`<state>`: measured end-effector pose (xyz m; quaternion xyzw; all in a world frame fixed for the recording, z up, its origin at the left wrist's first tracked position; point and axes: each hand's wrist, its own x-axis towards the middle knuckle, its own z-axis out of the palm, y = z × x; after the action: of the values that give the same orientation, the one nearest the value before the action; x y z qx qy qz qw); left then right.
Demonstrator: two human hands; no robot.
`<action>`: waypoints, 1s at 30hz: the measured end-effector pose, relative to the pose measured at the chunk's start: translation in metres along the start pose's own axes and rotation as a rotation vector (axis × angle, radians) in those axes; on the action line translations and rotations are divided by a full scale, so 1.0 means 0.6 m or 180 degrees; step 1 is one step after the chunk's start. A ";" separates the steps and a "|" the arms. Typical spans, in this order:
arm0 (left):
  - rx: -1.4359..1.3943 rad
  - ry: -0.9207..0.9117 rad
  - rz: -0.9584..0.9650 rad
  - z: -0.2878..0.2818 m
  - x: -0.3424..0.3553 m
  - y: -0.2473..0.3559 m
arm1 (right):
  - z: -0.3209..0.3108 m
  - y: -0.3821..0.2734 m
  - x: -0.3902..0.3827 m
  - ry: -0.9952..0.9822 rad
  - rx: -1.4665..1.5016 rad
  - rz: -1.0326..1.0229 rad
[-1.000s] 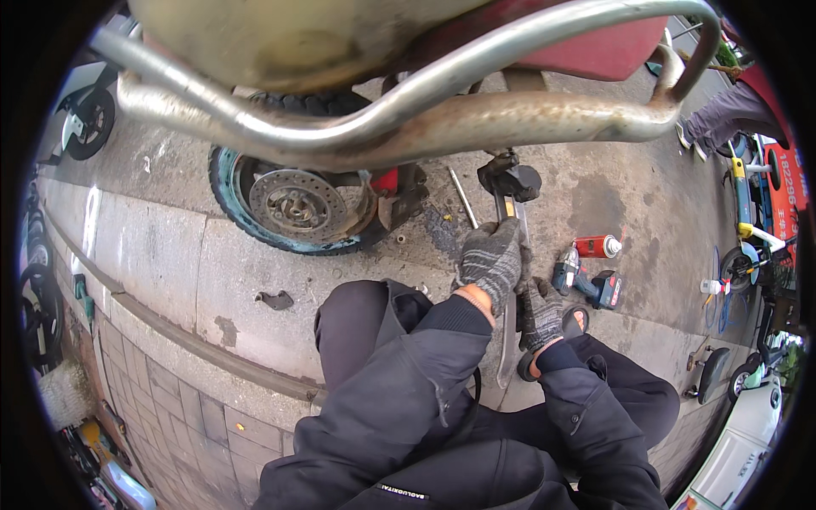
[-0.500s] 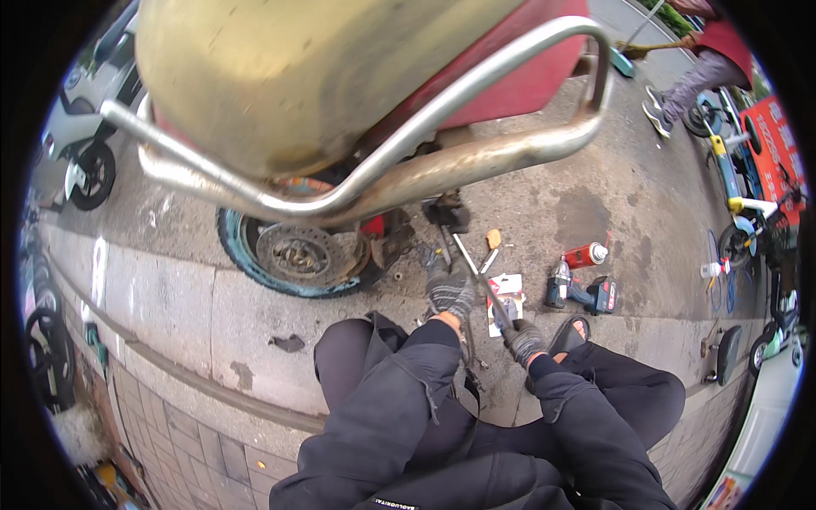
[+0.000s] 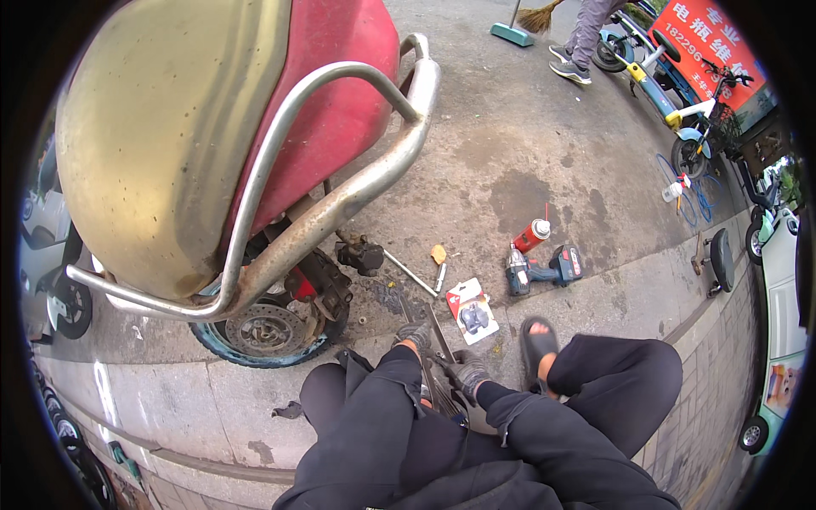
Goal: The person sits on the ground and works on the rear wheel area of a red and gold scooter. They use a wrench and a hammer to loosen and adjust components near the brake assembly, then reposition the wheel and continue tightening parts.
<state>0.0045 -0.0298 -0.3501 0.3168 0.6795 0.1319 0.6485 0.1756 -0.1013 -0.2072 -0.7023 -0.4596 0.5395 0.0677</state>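
My left hand [image 3: 412, 335], in a grey knit glove, is closed on a long metal bar just right of the wheel [image 3: 263, 336] with its brake disc. My right hand [image 3: 463, 371], also gloved, grips a flat metal bar [image 3: 440, 331] low over my lap; the lower ends of both tools are partly hidden by my arms. The black caliper-like part [image 3: 361, 255] hangs beside the wheel. A thin silver rod [image 3: 412, 272], an orange piece [image 3: 439, 254] and a carded package [image 3: 472, 310] lie ahead of my hands.
A scooter's gold-and-red body with bent steel rail [image 3: 365, 187] fills the upper left. A cordless impact wrench [image 3: 544, 268] and red spray can [image 3: 531, 234] sit at right, near a stool [image 3: 721, 259]. A person's legs [image 3: 578, 42], a broom and parked bikes are beyond.
My hands have drawn down toward my lap with the metal bars, away from the black part. The view has swung, so the scooter sits further left and more of the pavement shows.
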 end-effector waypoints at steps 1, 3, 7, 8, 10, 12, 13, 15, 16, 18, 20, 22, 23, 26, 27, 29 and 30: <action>0.0199 0.0052 0.0063 0.006 -0.011 0.016 | 0.014 -0.013 -0.007 0.0024 0.0319 0.0219; 0.1071 0.0186 0.0492 0.006 -0.051 0.053 | 0.023 -0.044 -0.018 -0.0301 0.0821 -0.0116; 0.1955 0.0374 -0.0082 -0.036 -0.129 0.115 | -0.002 -0.095 -0.030 -0.0833 -0.0117 -0.0990; 0.1884 0.0568 -0.0265 -0.042 -0.146 0.121 | -0.013 -0.111 -0.026 -0.0928 -0.0366 -0.1035; 0.2205 0.0731 -0.0180 -0.059 -0.173 0.128 | -0.033 -0.152 -0.013 -0.0967 -0.1124 -0.1079; 0.2037 0.1185 -0.0151 -0.071 -0.199 0.129 | -0.047 -0.215 0.010 -0.0296 -0.1119 -0.0841; 0.2057 0.1204 -0.0222 -0.078 -0.211 0.127 | -0.054 -0.255 0.025 0.0153 -0.1252 -0.1173; 0.2042 0.1174 -0.0347 -0.089 -0.241 0.115 | -0.071 -0.341 0.055 0.0279 -0.0994 -0.1601; 0.2068 0.1171 -0.0323 -0.094 -0.257 0.104 | -0.080 -0.382 0.068 0.0591 -0.1190 -0.2202; 0.2275 0.1057 -0.0644 -0.100 -0.280 0.079 | -0.087 -0.444 0.081 0.0459 -0.1479 -0.2985; 0.2131 0.1039 -0.1006 -0.095 -0.300 0.041 | -0.079 -0.479 0.088 -0.0043 -0.1726 -0.3305; 0.2038 0.1071 -0.1379 -0.082 -0.309 -0.001 | -0.056 -0.493 0.091 -0.0527 -0.1505 -0.3095; 0.2022 0.1119 -0.1510 -0.072 -0.316 -0.026 | -0.046 -0.493 0.092 -0.0742 -0.1467 -0.2838; 0.2431 0.0904 -0.1690 -0.060 -0.331 -0.088 | -0.042 -0.485 0.094 -0.0561 -0.1606 -0.3083; 0.2665 0.0768 -0.1587 -0.051 -0.333 -0.103 | -0.052 -0.481 0.093 -0.0595 -0.1784 -0.2949; 0.2074 0.1497 -0.1797 -0.042 -0.341 -0.115 | -0.091 -0.477 0.088 -0.1024 -0.2126 -0.3095; 0.1754 0.1890 -0.1751 -0.045 -0.340 -0.107 | -0.113 -0.477 0.081 -0.1204 -0.2156 -0.3182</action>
<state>-0.0465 -0.1951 -0.2220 0.2341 0.9032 -0.1443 0.3296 0.0672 0.1236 -0.0439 -0.2776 -0.8814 0.3821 0.0031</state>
